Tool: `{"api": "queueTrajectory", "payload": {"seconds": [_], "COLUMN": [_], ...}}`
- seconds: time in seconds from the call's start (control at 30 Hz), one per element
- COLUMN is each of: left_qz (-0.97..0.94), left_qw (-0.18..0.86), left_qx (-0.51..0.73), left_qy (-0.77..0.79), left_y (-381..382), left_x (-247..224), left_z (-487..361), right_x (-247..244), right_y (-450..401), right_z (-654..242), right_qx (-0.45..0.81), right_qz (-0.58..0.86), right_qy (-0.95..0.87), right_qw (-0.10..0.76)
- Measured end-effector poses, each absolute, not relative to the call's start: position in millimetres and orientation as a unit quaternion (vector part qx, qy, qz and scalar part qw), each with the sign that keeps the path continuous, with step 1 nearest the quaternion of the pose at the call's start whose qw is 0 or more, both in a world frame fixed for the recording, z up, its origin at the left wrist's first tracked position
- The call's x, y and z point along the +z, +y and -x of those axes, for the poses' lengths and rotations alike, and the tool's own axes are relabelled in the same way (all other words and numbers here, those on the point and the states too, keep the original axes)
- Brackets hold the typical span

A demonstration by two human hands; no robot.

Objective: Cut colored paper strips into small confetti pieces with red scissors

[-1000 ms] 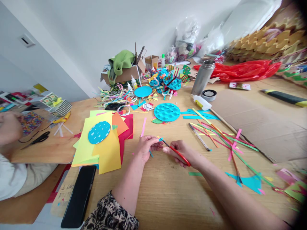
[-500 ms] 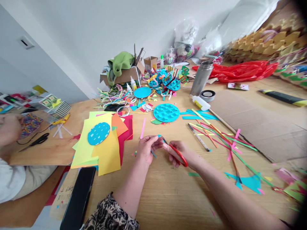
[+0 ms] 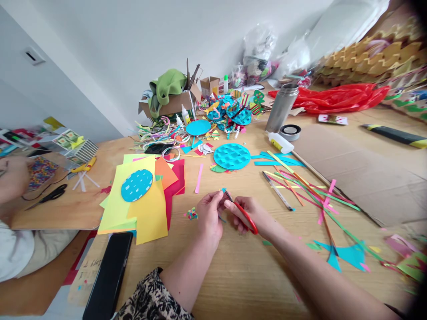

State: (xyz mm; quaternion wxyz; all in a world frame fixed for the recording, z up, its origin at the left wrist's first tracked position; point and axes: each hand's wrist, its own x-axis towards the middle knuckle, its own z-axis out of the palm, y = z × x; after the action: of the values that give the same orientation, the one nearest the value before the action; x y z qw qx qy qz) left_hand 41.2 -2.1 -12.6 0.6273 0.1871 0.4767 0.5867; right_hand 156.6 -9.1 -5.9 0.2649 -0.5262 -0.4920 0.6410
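My left hand (image 3: 211, 212) pinches a small piece of blue paper (image 3: 223, 190) between thumb and fingertips, above the middle of the table. From the right, my right hand (image 3: 245, 213) grips red-handled scissors (image 3: 247, 216), whose blades point up and left at the blue piece. A little pile of coloured paper bits (image 3: 191, 214) lies just left of my left hand. Beyond both hands rests a blue disc with raised flaps (image 3: 232, 156). Another blue disc with pale spots (image 3: 137, 185) sits on yellow paper (image 3: 113, 200) at the left.
A black phone (image 3: 108, 275) lies at the front left. To the right are a pen (image 3: 277, 191), paper strips, a glue bottle (image 3: 280, 143), a steel flask (image 3: 282, 108) and cardboard (image 3: 360, 169). Another person's hand (image 3: 13, 178) is at the far left.
My left hand has shifted slightly right and down, uncovering more of the coloured bits. The scissors have moved slightly left, still in my right hand.
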Motion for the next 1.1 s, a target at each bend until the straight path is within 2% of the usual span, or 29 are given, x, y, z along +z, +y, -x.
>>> {"api": "queueTrajectory", "payload": {"seconds": [1.1], "left_qz": [-0.160], "left_qw": [0.641], "left_qx": [0.594], "left_qy": [0.460], "left_y": [-6.7], "left_x": [-12.2], "left_z": [-47.1], "right_x": [-3.7], "right_y": [-9.5], "right_z": [-153.2], "right_qx": [0.640], "right_qz": [0.537], "right_qy": [-0.483], "right_qw": [0.262]}}
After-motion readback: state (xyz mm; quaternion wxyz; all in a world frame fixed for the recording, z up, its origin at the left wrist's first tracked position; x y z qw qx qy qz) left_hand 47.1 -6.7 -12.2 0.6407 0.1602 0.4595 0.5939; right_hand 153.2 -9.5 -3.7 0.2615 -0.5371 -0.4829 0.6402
